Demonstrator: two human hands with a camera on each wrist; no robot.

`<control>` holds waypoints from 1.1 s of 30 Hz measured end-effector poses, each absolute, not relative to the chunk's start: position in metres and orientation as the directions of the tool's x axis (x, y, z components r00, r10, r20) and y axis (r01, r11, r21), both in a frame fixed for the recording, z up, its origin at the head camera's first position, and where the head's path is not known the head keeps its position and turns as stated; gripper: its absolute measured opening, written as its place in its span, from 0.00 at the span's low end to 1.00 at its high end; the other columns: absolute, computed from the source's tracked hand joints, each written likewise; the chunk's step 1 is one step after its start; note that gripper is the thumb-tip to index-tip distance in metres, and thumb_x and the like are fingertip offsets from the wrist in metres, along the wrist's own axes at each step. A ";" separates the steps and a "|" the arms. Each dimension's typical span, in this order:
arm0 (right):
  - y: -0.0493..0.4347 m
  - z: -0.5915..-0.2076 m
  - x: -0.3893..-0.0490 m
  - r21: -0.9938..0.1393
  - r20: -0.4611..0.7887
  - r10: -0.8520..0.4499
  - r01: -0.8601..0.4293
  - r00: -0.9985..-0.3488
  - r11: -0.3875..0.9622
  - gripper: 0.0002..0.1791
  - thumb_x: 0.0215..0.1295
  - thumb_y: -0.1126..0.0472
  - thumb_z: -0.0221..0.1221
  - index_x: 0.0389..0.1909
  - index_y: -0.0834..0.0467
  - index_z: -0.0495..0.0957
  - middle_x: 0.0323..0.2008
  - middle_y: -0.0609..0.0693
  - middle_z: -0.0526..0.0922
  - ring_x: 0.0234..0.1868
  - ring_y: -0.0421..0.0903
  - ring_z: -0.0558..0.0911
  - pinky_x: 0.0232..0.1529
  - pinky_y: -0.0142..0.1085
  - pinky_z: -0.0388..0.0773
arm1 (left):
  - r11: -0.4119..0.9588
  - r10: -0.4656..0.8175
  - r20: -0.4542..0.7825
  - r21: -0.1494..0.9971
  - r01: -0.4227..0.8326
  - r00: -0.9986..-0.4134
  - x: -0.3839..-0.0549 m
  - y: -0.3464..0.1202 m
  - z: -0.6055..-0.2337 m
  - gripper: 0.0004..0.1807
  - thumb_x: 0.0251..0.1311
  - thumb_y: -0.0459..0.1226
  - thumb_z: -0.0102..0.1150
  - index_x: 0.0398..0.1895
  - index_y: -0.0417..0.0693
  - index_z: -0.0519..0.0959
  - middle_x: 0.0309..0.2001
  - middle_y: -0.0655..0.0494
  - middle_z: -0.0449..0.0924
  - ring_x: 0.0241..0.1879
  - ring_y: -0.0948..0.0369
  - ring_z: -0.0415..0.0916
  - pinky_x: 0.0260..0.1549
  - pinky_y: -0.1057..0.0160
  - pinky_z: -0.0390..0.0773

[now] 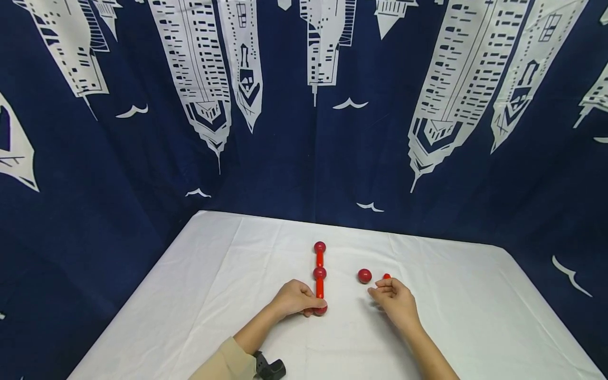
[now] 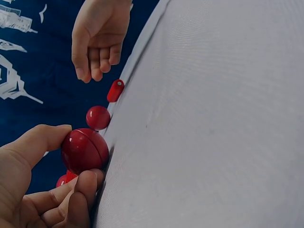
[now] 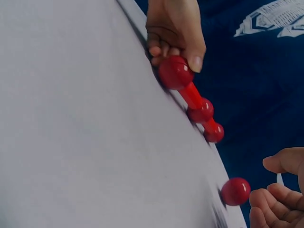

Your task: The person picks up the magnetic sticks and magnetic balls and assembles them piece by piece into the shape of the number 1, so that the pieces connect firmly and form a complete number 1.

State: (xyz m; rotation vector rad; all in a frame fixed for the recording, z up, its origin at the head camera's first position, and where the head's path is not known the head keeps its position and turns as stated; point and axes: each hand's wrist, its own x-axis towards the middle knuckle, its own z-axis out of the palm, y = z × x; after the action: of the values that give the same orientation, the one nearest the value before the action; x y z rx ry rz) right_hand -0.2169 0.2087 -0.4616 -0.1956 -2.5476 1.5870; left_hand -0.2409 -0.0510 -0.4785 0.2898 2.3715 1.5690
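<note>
A straight chain of three dark red balls joined by two bright red rods (image 1: 320,288) lies on the white table, running away from me. My left hand (image 1: 295,298) pinches the nearest ball (image 2: 84,151) between thumb and fingers. To the right of the chain rests a loose red ball (image 1: 364,276). Beside it is a short red rod (image 2: 115,90), mostly covered by my right hand in the head view. My right hand (image 1: 395,305) hovers just in front of this rod, thumb and fingers apart and loosely bent, holding nothing.
White cloth covers the table (image 1: 228,279), whose far edge meets a navy curtain (image 1: 304,158) printed with white buildings and birds. A black device (image 1: 271,368) is strapped at my left wrist by the beige sleeve (image 1: 228,361).
</note>
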 end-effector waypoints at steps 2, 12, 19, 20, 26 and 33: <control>0.214 -0.460 -0.220 -0.902 0.044 0.199 0.047 -0.979 0.428 0.18 0.59 0.61 0.67 0.44 0.68 0.76 0.32 0.51 0.80 0.30 0.39 0.77 0.31 0.27 0.75 | 0.388 0.319 -0.118 0.922 0.016 -0.940 -0.242 -0.051 -0.479 0.13 0.48 0.42 0.75 0.18 0.44 0.83 0.14 0.56 0.78 0.15 0.66 0.73 0.15 0.71 0.66; 0.234 -0.461 -0.232 -0.917 0.004 0.296 0.115 -0.955 0.381 0.17 0.62 0.61 0.64 0.45 0.68 0.75 0.27 0.47 0.79 0.27 0.41 0.79 0.28 0.29 0.77 | 0.386 0.309 -0.101 0.922 0.028 -0.946 -0.244 -0.052 -0.480 0.12 0.48 0.43 0.75 0.20 0.45 0.83 0.14 0.57 0.78 0.16 0.65 0.72 0.17 0.70 0.65; 0.239 -0.467 -0.237 -0.891 0.040 0.329 0.116 -0.943 0.440 0.16 0.61 0.61 0.63 0.43 0.69 0.75 0.26 0.48 0.78 0.23 0.42 0.78 0.23 0.29 0.74 | 0.377 0.313 -0.104 0.926 0.023 -0.944 -0.247 -0.052 -0.482 0.12 0.49 0.42 0.75 0.20 0.45 0.83 0.14 0.57 0.78 0.16 0.65 0.72 0.17 0.70 0.65; 0.239 -0.468 -0.238 -0.886 0.046 0.333 0.115 -0.942 0.448 0.16 0.61 0.62 0.63 0.43 0.69 0.75 0.25 0.49 0.77 0.23 0.43 0.78 0.22 0.30 0.74 | 0.375 0.313 -0.104 0.927 0.023 -0.944 -0.247 -0.052 -0.482 0.12 0.49 0.42 0.75 0.20 0.44 0.83 0.14 0.57 0.78 0.16 0.65 0.72 0.16 0.70 0.65; 0.241 -0.471 -0.244 -0.868 0.056 0.340 0.123 -0.939 0.481 0.15 0.61 0.62 0.63 0.43 0.69 0.75 0.26 0.52 0.78 0.21 0.42 0.78 0.20 0.30 0.73 | 0.375 0.318 -0.107 0.927 0.021 -0.942 -0.251 -0.052 -0.483 0.12 0.49 0.42 0.75 0.20 0.44 0.84 0.14 0.58 0.78 0.15 0.66 0.72 0.16 0.71 0.65; 0.240 -0.476 -0.249 -0.831 0.074 0.332 0.126 -0.940 0.542 0.16 0.60 0.61 0.64 0.41 0.69 0.75 0.26 0.53 0.78 0.21 0.40 0.76 0.20 0.29 0.71 | 0.361 0.325 -0.124 0.932 0.002 -0.938 -0.253 -0.052 -0.484 0.12 0.49 0.42 0.75 0.21 0.43 0.84 0.15 0.57 0.78 0.15 0.66 0.73 0.16 0.72 0.66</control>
State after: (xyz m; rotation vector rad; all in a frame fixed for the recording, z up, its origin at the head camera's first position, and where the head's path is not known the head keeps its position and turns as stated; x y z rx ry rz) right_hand -0.2490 0.2402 -0.4757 -0.3864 -2.5568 1.3508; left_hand -0.2533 -0.0521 -0.4837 0.2903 2.3395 1.6020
